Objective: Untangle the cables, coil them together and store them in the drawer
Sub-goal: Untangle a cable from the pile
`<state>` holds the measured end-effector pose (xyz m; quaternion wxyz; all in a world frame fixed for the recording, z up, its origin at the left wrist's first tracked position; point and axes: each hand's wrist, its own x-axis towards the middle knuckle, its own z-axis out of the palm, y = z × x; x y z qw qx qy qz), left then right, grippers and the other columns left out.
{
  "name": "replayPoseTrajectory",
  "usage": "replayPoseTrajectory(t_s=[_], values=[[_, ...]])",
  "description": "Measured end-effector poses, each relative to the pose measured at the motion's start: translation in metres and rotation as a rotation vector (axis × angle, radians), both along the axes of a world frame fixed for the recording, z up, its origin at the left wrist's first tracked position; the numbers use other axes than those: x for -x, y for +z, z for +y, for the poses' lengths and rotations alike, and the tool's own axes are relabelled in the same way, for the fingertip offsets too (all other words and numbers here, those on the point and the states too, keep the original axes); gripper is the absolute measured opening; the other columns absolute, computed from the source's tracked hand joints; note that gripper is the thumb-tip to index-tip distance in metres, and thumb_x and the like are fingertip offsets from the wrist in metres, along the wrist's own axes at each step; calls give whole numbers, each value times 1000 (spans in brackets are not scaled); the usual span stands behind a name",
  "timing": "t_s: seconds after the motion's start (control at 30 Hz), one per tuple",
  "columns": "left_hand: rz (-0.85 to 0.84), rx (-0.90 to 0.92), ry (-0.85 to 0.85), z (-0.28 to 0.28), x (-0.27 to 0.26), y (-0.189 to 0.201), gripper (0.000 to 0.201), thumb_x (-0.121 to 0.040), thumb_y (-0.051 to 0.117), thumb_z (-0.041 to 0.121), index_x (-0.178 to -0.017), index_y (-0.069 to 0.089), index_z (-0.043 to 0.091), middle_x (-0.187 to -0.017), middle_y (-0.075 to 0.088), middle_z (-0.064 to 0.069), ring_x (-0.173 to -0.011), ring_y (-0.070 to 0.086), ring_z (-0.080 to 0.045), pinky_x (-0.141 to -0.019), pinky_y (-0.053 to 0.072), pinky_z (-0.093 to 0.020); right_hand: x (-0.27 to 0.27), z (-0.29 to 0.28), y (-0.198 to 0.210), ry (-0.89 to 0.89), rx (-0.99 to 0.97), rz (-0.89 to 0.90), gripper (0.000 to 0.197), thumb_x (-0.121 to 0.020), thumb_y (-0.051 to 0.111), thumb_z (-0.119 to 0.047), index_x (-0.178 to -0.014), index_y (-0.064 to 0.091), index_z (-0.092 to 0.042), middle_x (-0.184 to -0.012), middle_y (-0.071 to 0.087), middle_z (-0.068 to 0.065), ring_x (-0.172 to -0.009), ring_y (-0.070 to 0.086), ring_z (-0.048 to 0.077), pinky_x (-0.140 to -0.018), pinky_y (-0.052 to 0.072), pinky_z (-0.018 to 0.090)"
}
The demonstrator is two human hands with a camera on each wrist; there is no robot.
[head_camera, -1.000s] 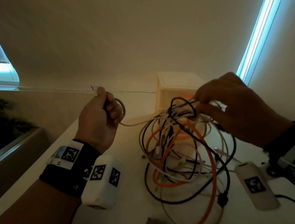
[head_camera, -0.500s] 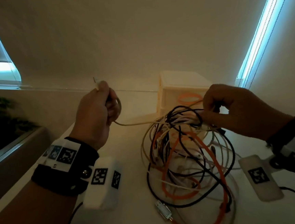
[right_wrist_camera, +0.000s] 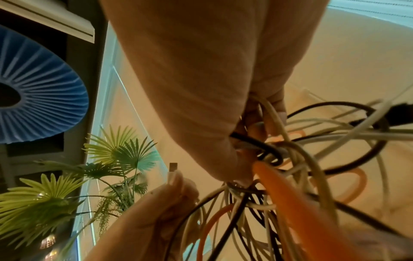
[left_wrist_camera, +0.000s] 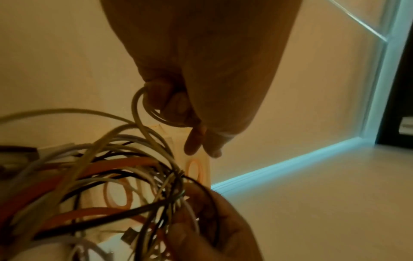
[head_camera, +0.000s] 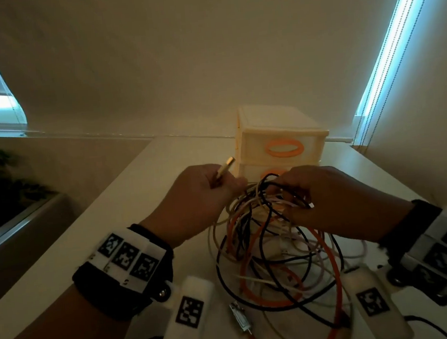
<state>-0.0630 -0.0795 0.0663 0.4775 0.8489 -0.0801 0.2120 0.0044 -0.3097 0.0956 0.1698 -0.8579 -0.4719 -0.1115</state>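
Head view first: nearest the person, a loose metal plug (head_camera: pixel 241 319) lies on the white counter (head_camera: pixel 63 269) at the near edge of the heap, where the tangled cables (head_camera: pixel 276 259) spread in slack loops of black, cream and orange. An orange cable (head_camera: pixel 331 276) sweeps the widest loop, crossing over and under thin black strands. The heap sits mid-counter and rises to a knot held just above it.

At that knot the two hands meet. The left hand (head_camera: pixel 198 201) is closed in a fist round a cream cable (left_wrist_camera: pixel 143 113), whose plug end (head_camera: pixel 225 168) sticks up out of the top of the fist. The right hand (head_camera: pixel 330 197) has its fingers curled into the top of the tangle, pinching several strands at once.

Behind the hands, at the counter's far edge, stands the cream drawer unit (head_camera: pixel 279 140) with orange oval handles; its drawers look shut.

Left wrist view adds what the head view hides: the cream cable makes a small coil round the curled fingers (left_wrist_camera: pixel 176 104), then drops into the bundle. Right wrist view shows the pinch from below, a black cable (right_wrist_camera: pixel 263 150) hooked under the fingers with the orange one beside it. It also shows a palm plant (right_wrist_camera: pixel 107 162) and a blue pleated shade (right_wrist_camera: pixel 38 88) off to the side.
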Motion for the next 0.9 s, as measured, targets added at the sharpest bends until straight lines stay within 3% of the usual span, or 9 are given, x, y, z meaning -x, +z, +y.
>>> replayPoseTrajectory(t_s=[0.07,0.17,0.27,0.33,0.4,0.5,0.6,0.77,0.9], values=[[53,-130,-9,-5,-1,-3,32,-82,76,49,-75,69,19,-52,52,8,-47,45,-1,-50,33,-16,3,-1,-1,9,-38,66,27,-84,77,-31,-109,66,-37,-85,62,-21,-88,58,-2,-76,46,11],[141,-338,33,-5,-4,-4,33,-79,76,56,-77,67,24,-59,49,10,-52,46,1,-49,30,-18,8,-3,-1,-13,-139,173,37,-84,76,-39,-118,62,-41,-85,65,-12,-79,64,9,-72,54,25],[118,-367,29,-4,-5,-5,27,-85,75,48,-78,68,22,-62,50,9,-53,46,-1,-50,32,-19,9,-4,-1,-61,-283,202,15,-87,66,-43,-102,65,-40,-78,65,-10,-69,63,9,-64,52,20],[107,-286,12,-4,-4,-6,24,-87,75,40,-77,67,20,-61,54,8,-51,47,-3,-55,39,-22,6,-5,-1,-132,-352,190,28,-88,54,-55,-89,68,-30,-74,66,-3,-66,61,13,-63,52,25],[119,-185,-18,-5,-5,-7,22,-88,77,33,-75,67,18,-60,57,6,-50,48,-6,-59,45,-34,1,-6,0,-205,-400,77,44,-91,49,-57,-82,68,-19,-72,64,3,-68,60,19,-67,54,38],[124,-133,-37,-10,-4,-8,23,-85,79,33,-71,66,20,-58,57,5,-51,49,-8,-58,44,-35,-4,3,11,-137,-380,-246,18,-92,63,-36,-87,69,-20,-86,64,-5,-84,60,13,-75,52,34],[112,-140,-27,-14,-5,-8,27,-82,80,36,-66,63,22,-58,56,6,-52,49,-7,-57,42,-29,-5,23,31,54,-203,-104,9,-89,69,-28,-97,71,-24,-93,66,-14,-87,62,1,-75,52,17],[74,-140,-35,-12,-4,-9,26,-84,79,33,-75,68,11,-58,56,5,-50,46,-4,-51,35,-18,-12,49,42,47,369,-105,10,-89,71,-31,-98,70,-27,-82,56,-15,-80,55,3,-73,42,21],[25,-194,-20,-14,-5,-12,23,-86,75,33,-76,69,14,-67,63,-3,-58,54,-15,-56,42,-32,-9,51,53,53,591,-132,23,-91,70,-31,-82,49,-37,-78,50,-15,-73,46,-1,-63,33,14]])
